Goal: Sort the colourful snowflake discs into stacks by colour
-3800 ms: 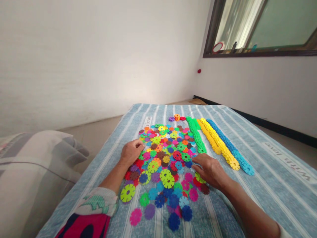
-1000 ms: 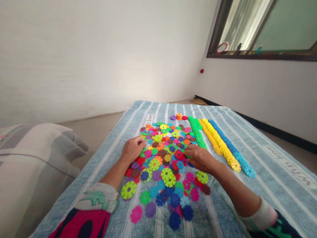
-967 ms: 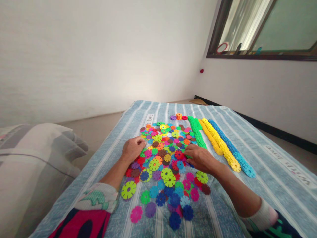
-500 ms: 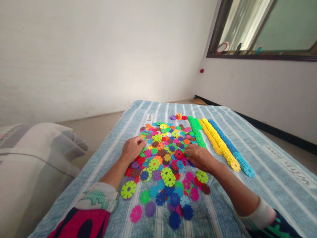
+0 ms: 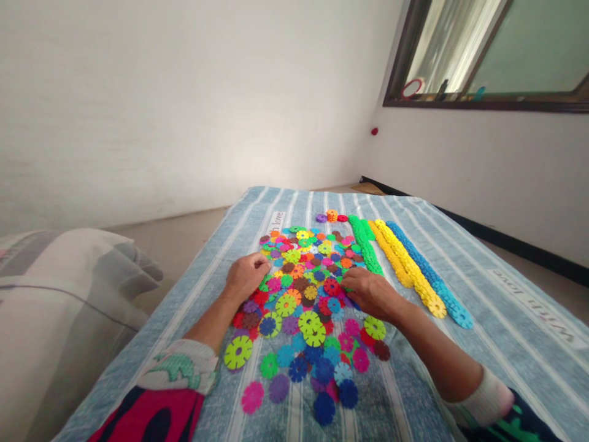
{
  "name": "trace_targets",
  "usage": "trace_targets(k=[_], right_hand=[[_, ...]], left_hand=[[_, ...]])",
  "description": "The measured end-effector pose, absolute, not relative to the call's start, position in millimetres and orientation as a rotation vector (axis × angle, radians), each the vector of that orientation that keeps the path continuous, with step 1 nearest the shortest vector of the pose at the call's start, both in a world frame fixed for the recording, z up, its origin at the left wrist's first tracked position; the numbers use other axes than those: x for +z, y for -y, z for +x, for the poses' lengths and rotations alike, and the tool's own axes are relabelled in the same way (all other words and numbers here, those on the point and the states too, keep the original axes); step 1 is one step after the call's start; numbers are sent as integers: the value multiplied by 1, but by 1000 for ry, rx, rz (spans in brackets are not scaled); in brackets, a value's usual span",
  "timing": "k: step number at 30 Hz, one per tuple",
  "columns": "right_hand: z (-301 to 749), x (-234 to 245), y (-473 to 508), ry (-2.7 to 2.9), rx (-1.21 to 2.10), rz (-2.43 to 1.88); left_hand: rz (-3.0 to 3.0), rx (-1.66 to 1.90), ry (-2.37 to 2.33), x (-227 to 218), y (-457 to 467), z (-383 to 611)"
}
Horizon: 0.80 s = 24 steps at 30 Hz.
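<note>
Loose notched plastic discs (image 5: 311, 293) in many colours lie in a wide heap in the middle of the cloth. At the heap's left edge rests my left hand (image 5: 247, 274), its fingers curled in and tips pressed together. Whether a disc is between them is hidden. My right hand (image 5: 372, 291) is at the right edge, palm down, with bent fingers near a red disc (image 5: 332, 286). What those fingertips hold, if anything, does not show. Beyond the right hand run overlapping rows of green discs (image 5: 365, 245), yellow discs (image 5: 409, 268) and blue discs (image 5: 430, 276).
Small piles of purple discs (image 5: 321, 218), orange discs (image 5: 332, 215) and red discs (image 5: 342, 218) sit at the far side. A striped blue cloth (image 5: 193, 288) covers the surface. Pale draped fabric (image 5: 69, 307) stands at the left. A window (image 5: 497, 55) is at the upper right.
</note>
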State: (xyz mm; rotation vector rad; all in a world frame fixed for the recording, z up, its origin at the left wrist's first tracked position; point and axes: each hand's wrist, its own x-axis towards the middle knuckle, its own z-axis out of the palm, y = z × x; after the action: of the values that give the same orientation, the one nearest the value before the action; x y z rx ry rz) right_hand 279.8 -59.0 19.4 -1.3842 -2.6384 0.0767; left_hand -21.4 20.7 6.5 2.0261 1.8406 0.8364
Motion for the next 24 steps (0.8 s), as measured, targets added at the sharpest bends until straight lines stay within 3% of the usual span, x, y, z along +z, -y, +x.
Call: trace_targets(k=[10,24], right_hand=[[277,18,61,2598,6,-1460],[300,29,62,2501,194,-1419]], left_hand=[[2012,850,-1833,4,-22,-22],[2010,815,-1837,6,-21,-21]])
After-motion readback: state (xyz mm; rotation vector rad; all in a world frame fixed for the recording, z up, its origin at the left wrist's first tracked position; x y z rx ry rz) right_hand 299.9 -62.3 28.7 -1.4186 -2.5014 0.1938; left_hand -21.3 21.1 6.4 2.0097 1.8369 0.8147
